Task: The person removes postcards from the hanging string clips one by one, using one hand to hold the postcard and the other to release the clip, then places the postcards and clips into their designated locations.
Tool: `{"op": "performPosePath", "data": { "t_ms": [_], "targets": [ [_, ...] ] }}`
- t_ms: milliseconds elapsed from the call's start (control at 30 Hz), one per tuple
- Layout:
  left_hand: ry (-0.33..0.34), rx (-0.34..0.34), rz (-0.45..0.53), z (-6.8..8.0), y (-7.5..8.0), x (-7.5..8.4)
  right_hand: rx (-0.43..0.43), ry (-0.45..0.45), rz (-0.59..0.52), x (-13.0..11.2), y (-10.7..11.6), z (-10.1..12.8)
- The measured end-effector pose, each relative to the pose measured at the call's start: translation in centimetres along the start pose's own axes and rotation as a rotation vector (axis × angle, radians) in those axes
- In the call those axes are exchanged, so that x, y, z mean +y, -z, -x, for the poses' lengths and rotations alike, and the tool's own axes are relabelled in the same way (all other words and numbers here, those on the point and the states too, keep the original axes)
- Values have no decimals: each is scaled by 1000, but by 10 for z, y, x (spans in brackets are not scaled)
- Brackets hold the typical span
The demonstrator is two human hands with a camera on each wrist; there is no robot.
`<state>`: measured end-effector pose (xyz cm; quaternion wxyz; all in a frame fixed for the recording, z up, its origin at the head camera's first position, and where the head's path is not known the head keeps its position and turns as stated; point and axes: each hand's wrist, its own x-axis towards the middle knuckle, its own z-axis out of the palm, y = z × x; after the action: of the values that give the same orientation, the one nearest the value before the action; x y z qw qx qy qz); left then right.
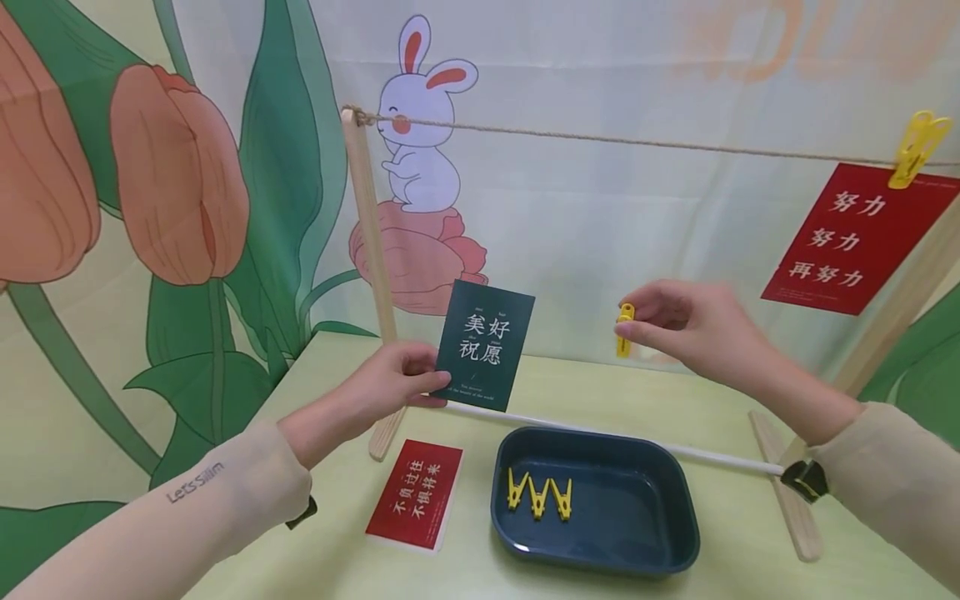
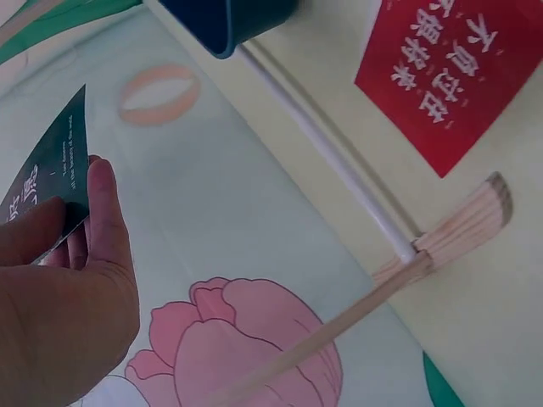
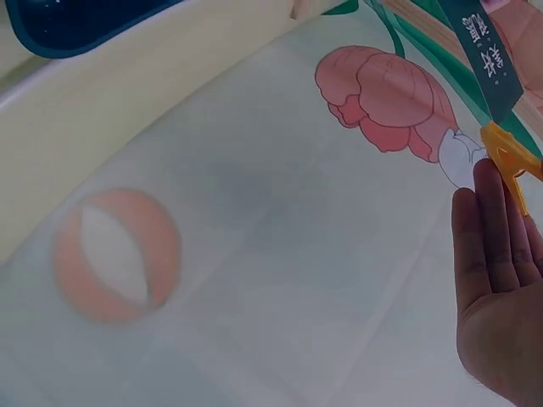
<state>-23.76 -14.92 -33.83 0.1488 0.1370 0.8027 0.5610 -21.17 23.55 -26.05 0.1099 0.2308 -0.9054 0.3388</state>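
Note:
My left hand (image 1: 397, 372) pinches a dark green card (image 1: 487, 346) with white characters by its lower left corner, holding it up above the table. In the left wrist view, the thumb lies on the face of the green card (image 2: 55, 161) and the fingers are behind it. Between thumb and fingers my right hand (image 1: 686, 325) holds a yellow clothespin (image 1: 624, 331), to the right of the card and below the string. The right wrist view shows this clothespin (image 3: 509, 161) at the fingertips. Both hands are apart from the string (image 1: 600, 137).
A red card (image 1: 862, 237) hangs at right from the string by another yellow clothespin (image 1: 918, 150). Wooden posts (image 1: 372, 233) hold the string, with a white rod (image 1: 720, 457) low between them. On the table are a red card (image 1: 416, 493) and a dark blue tray (image 1: 630, 500) with three yellow clothespins (image 1: 538, 496).

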Motion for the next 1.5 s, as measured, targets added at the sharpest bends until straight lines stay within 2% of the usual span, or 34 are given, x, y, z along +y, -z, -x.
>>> {"op": "performPosePath", "data": {
  "t_ms": [167, 400, 600, 867, 1100, 1400, 1500],
  "targets": [
    [46, 1, 7, 9, 4, -14, -36, -9, -26, 8, -14, 4],
    [88, 3, -10, 21, 5, -33, -73, 35, -68, 25, -39, 9],
    [116, -19, 9, 31, 4, -53, -187, -72, -71, 37, -63, 19],
    [165, -18, 30, 44, 3, -79, -279, -116, -84, 56, -91, 31],
    [235, -15, 68, 51, 1, -100, -366, -177, -157, 69, -111, 40],
    [308, -11, 118, 57, -2, -120, -438, -194, -63, 81, -131, 47],
    [312, -23, 141, 60, -3, -124, -462, -211, -63, 84, -138, 48]
  ]
}}
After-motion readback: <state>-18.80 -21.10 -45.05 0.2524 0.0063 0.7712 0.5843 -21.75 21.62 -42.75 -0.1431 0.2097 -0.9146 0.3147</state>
